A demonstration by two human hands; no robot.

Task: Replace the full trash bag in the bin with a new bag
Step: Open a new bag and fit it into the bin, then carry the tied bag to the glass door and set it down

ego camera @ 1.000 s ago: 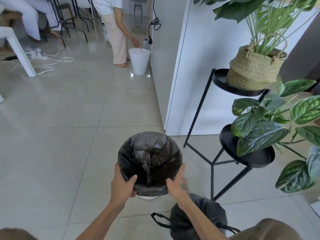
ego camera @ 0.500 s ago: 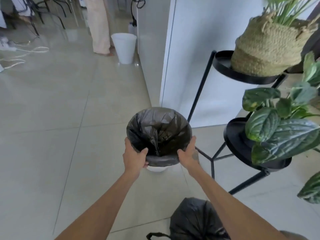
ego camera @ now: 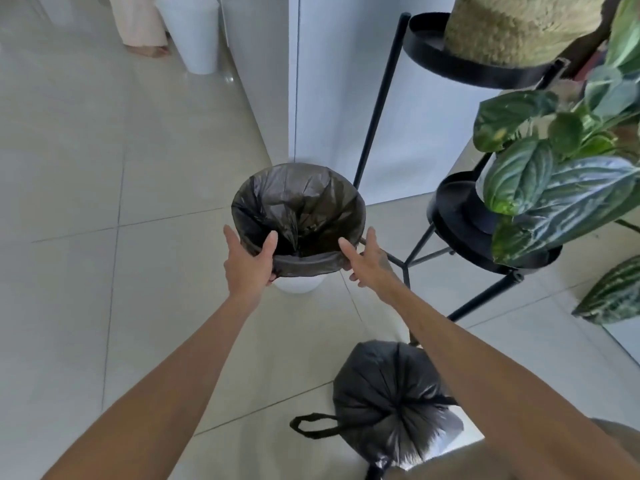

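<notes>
The bin (ego camera: 300, 285) stood on the tiled floor (ego camera: 104, 168) near the middle of my view, only a sliver of its white base showing under the new black bag (ego camera: 298, 206), which lined it and was folded over the rim all the way round. At about 8 o'clock on the rim my left hand (ego camera: 247, 263) gripped the folded edge, thumb hooked inside the bag and fingers wrapped under the outer fold. At about 4 o'clock my right hand (ego camera: 367, 259) lay against the outside of the rim with its fingers spread and loosely extended; I could not tell whether it pinched the plastic or only touched it. The full trash bag (ego camera: 388, 400), tied shut at the top with a drawstring loop trailing toward 9 o'clock, sat on the floor at 6 o'clock from the bin, well apart from it and partly behind my right forearm. At 3 o'clock from the bin rose a black plant stand (ego camera: 460, 216) carrying leafy plants (ego camera: 554, 174) and, higher up, a woven basket pot (ego camera: 512, 29). At 11 o'clock, far off by the wall, stood a second white bin (ego camera: 194, 32) beside another person's legs (ego camera: 142, 26).
</notes>
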